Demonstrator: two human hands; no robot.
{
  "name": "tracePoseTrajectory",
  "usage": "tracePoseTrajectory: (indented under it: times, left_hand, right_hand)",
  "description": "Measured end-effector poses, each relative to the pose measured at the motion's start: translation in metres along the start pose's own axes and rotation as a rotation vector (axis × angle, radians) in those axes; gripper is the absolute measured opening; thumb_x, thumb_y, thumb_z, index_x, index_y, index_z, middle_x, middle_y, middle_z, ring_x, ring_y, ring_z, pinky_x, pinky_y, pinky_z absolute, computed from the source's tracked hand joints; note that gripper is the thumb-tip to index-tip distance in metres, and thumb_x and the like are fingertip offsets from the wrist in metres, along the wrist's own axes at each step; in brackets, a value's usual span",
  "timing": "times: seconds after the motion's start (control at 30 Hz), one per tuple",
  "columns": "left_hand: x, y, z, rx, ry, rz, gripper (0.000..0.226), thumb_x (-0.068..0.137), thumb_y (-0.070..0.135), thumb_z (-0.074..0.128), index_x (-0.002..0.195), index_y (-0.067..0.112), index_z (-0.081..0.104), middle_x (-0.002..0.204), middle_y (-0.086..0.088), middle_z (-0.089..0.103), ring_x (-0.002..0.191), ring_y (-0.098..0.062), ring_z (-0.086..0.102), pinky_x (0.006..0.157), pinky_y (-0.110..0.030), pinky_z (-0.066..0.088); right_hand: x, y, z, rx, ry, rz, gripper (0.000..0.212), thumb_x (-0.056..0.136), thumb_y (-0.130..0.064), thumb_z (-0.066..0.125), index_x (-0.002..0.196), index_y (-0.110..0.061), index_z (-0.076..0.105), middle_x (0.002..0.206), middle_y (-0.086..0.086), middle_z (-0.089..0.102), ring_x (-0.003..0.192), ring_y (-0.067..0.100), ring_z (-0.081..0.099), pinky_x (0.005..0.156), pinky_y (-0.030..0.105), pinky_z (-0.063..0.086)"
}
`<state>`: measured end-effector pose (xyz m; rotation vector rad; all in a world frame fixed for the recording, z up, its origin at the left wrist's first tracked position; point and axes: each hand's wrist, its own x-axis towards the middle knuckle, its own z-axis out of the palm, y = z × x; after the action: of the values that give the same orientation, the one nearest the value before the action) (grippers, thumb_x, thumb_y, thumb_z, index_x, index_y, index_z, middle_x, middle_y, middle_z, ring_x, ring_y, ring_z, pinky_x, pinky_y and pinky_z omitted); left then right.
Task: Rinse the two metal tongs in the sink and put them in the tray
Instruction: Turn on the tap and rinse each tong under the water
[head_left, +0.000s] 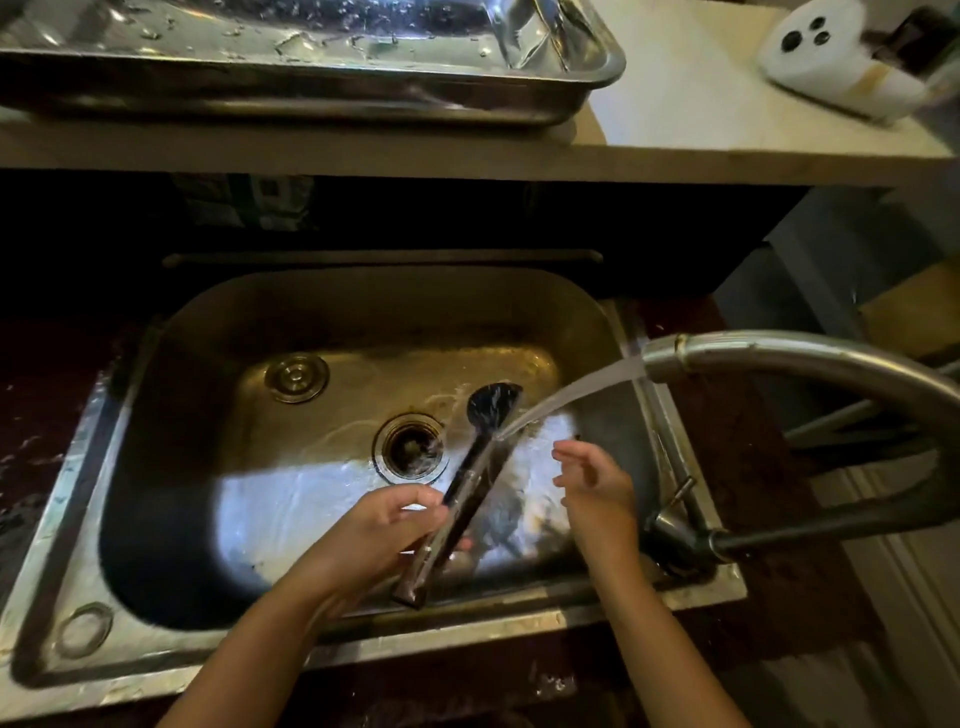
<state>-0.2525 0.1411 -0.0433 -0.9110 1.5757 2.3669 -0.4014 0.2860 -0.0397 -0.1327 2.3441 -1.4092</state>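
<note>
My left hand (374, 530) grips a pair of metal tongs (467, 478) by the shaft, over the steel sink (171, 395). Their dark tips point away from me, near the drain (413, 447), and the running water (561, 397) from the tap (769, 358) lands on them. My right hand (597, 483) hovers just right of the tongs, fingers apart and holding nothing. A wet metal tray (592, 78) sits on the shelf above the sink. I see only one pair of tongs.
A round plug (296, 376) lies on the sink floor at the left. The tap's lever (675, 504) stands at the sink's right rim. A white device (831, 57) rests on the shelf at the upper right.
</note>
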Motion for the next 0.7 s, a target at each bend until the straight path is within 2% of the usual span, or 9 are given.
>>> tracePoseTrajectory:
  times: [0.1,0.2,0.27,0.37,0.43,0.47,0.53,0.63,0.7]
  left_hand:
    - [-0.005,0.003,-0.009,-0.066,-0.012,-0.018,0.025,0.075,0.030,0.062,0.093,0.012,0.065,0.100,-0.019,0.073,0.096,-0.034,0.068,0.058,-0.026,0.057]
    - [-0.009,0.005,-0.012,-0.073,-0.032,-0.009,0.034,0.075,0.029,0.061,0.098,0.004,0.061,0.100,-0.017,0.074,0.094,-0.030,0.070,0.061,-0.026,0.058]
    - [-0.011,0.007,-0.013,-0.051,-0.025,-0.011,0.032,0.078,0.027,0.060,0.099,0.003,0.060,0.099,-0.015,0.074,0.093,-0.030,0.070,0.062,-0.028,0.058]
    - [-0.014,0.009,-0.012,0.003,-0.004,-0.033,0.022,0.087,0.022,0.054,0.101,0.006,0.059,0.099,-0.018,0.073,0.096,-0.036,0.068,0.071,-0.035,0.054]
    - [-0.015,0.012,-0.010,0.004,0.004,-0.024,0.016,0.090,0.019,0.052,0.097,0.006,0.060,0.099,-0.018,0.073,0.093,-0.033,0.069,0.067,-0.032,0.056]
    - [-0.016,0.013,-0.008,0.000,0.005,-0.017,0.014,0.091,0.017,0.050,0.094,0.007,0.060,0.098,-0.018,0.074,0.090,-0.030,0.070,0.063,-0.028,0.057]
    - [-0.018,0.016,-0.005,0.001,0.008,-0.017,0.012,0.091,0.015,0.049,0.089,0.009,0.060,0.098,-0.018,0.073,0.085,-0.026,0.071,0.058,-0.025,0.056]
    - [-0.019,0.016,-0.005,0.032,0.020,-0.020,0.012,0.091,0.016,0.051,0.092,0.009,0.060,0.097,-0.020,0.073,0.082,-0.025,0.070,0.060,-0.026,0.055]
    - [-0.018,0.014,-0.005,0.042,0.026,-0.018,0.014,0.090,0.018,0.051,0.096,0.007,0.060,0.096,-0.020,0.074,0.082,-0.026,0.069,0.062,-0.027,0.054]
  right_hand:
    - [-0.003,0.008,-0.002,-0.178,-0.075,-0.132,0.026,0.089,-0.003,0.047,0.100,-0.016,0.067,0.111,0.001,0.065,0.100,0.008,0.053,0.088,0.024,0.042]
    - [-0.006,0.010,0.002,-0.321,-0.166,-0.356,0.032,0.088,-0.002,0.048,0.113,-0.016,0.063,0.123,0.001,0.060,0.114,0.010,0.049,0.098,0.024,0.038]
    - [-0.009,0.009,0.007,-0.395,-0.252,-0.518,0.038,0.087,-0.001,0.049,0.120,-0.017,0.059,0.129,0.001,0.057,0.124,0.011,0.045,0.106,0.024,0.032]
    - [-0.013,0.009,0.014,-0.488,-0.354,-0.761,0.038,0.081,0.001,0.055,0.115,-0.014,0.064,0.122,0.004,0.064,0.122,0.015,0.050,0.107,0.030,0.035]
    - [-0.013,0.012,0.014,-0.539,-0.383,-0.874,0.038,0.076,0.002,0.058,0.110,-0.012,0.066,0.115,0.007,0.068,0.115,0.019,0.057,0.104,0.030,0.040]
    - [-0.011,0.012,0.013,-0.575,-0.407,-0.892,0.038,0.075,0.001,0.057,0.110,-0.014,0.065,0.115,0.006,0.067,0.113,0.019,0.058,0.102,0.030,0.042]
    - [0.001,0.012,0.010,-0.680,-0.424,-0.809,0.039,0.081,-0.006,0.052,0.116,-0.022,0.059,0.124,0.001,0.061,0.117,0.016,0.052,0.103,0.033,0.043]
    - [0.023,0.009,0.006,-0.784,-0.341,-0.623,0.045,0.087,-0.007,0.045,0.127,-0.027,0.050,0.140,-0.003,0.047,0.132,0.013,0.036,0.111,0.036,0.032]
    - [0.029,0.008,0.005,-0.817,-0.288,-0.600,0.046,0.088,-0.005,0.044,0.130,-0.024,0.048,0.143,-0.003,0.044,0.135,0.013,0.032,0.116,0.034,0.025]
